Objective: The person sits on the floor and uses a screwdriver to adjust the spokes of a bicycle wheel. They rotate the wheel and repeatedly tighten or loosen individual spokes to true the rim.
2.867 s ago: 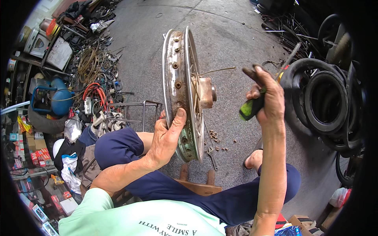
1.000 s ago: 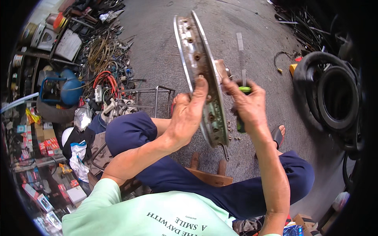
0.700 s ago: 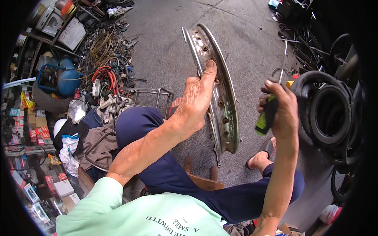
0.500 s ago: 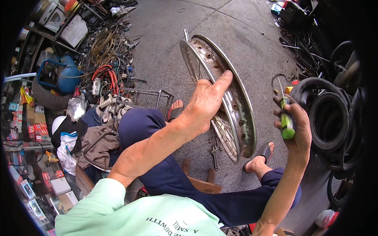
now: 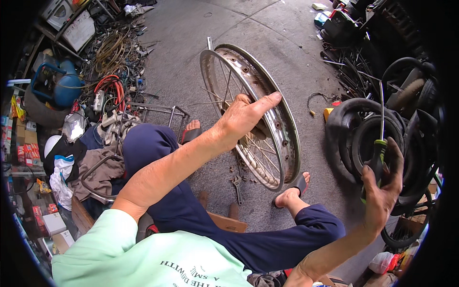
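Observation:
A spoked metal wheel rim (image 5: 286,142) stands tilted in front of me, with rust spots and holes in its channel. My left hand (image 5: 239,117) grips its near upper side, thumb across the rim's edge and fingers curled underneath, partly hidden. Thin spokes (image 5: 260,149) run inside the wheel. Off to the right, apart from the wheel, my right hand (image 5: 384,193) is closed round a screwdriver (image 5: 380,153). Its handle is green and black, and its long metal shaft points up, away from me. The palm hides part of the handle.
Black tyres (image 5: 337,138) are piled at the right. On the floor below the wheel lies an adjustable wrench (image 5: 237,189). Tangled cables (image 5: 112,55), a blue tank (image 5: 68,90) and a metal frame (image 5: 165,111) crowd the left. Between my legs is a wooden stool (image 5: 228,223).
My right hand has swung outward to the right with the screwdriver, whose shaft now shows at full length. My left hand keeps its hold on the rim, and the whole view has shifted slightly.

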`<state>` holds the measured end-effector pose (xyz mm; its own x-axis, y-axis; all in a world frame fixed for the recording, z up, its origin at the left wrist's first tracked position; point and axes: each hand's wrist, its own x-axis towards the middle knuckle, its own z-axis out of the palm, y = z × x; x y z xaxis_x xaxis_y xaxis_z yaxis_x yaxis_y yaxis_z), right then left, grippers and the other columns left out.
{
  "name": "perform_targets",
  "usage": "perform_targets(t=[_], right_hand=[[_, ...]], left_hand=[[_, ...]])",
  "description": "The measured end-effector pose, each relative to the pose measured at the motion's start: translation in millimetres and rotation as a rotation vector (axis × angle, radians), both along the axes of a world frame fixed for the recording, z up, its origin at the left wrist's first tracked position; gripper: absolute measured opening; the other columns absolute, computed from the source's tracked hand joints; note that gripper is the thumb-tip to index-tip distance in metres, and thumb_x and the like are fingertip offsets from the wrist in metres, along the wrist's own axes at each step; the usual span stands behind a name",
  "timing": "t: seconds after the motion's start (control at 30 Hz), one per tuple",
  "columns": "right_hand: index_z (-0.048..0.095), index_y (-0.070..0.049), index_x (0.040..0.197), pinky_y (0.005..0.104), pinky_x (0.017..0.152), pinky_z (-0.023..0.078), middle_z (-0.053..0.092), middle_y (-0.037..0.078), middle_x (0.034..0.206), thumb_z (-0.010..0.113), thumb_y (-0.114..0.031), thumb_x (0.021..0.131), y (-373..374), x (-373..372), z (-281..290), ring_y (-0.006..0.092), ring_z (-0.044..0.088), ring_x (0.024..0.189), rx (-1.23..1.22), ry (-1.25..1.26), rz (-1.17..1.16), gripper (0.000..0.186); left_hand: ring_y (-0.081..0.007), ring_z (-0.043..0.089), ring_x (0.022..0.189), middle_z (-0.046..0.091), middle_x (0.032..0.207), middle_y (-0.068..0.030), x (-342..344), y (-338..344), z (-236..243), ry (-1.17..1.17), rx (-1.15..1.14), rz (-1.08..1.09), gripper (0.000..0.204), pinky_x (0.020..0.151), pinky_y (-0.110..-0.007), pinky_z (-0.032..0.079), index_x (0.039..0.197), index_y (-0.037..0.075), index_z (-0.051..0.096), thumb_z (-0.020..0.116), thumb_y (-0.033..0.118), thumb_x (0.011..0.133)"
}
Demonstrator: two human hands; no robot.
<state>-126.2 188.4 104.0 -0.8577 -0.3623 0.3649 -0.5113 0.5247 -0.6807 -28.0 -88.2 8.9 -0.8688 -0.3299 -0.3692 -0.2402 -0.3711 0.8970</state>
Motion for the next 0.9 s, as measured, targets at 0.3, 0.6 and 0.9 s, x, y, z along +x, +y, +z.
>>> perform_targets(t=[0.3, 0.6, 0.9], right_hand=[[0.057, 0.000, 0.125, 0.0293, 0.085, 0.053, 0.066, 0.008, 0.104, 0.083, -0.006, 0.073, -44, 35, -38, 0.0158, 0.063, 0.091, -0.129, -0.485, 0.099, 0.059], [0.056, 0.000, 0.127, 0.0308, 0.085, 0.055, 0.069, 0.012, 0.102, 0.073, -0.003, 0.078, -81, 52, -78, 0.0181, 0.068, 0.092, -0.149, -0.414, 0.241, 0.052], [0.055, -0.002, 0.127, 0.0269, 0.079, 0.054, 0.069, 0.009, 0.098, 0.069, 0.002, 0.078, -103, 57, -72, 0.0129, 0.067, 0.087, -0.086, -0.372, 0.368, 0.052]], left_hand=[[-0.0131, 0.068, 0.092, 0.071, 0.106, -0.0094, 22, -27, -31, 0.222, -0.093, -0.362, 0.040, 0.085, -0.028, 0.056, 0.122, -0.005, 0.061, 0.065, 0.013, 0.086], [-0.0233, 0.070, 0.093, 0.071, 0.107, -0.0131, 37, -3, -38, 0.600, -0.964, -0.114, 0.021, 0.080, -0.033, 0.058, 0.098, -0.003, 0.070, 0.072, -0.005, 0.078], [-0.0326, 0.071, 0.088, 0.069, 0.108, -0.0140, 54, 1, -61, 0.621, -1.106, 0.105, 0.030, 0.073, -0.037, 0.060, 0.095, 0.002, 0.072, 0.075, -0.005, 0.066]])
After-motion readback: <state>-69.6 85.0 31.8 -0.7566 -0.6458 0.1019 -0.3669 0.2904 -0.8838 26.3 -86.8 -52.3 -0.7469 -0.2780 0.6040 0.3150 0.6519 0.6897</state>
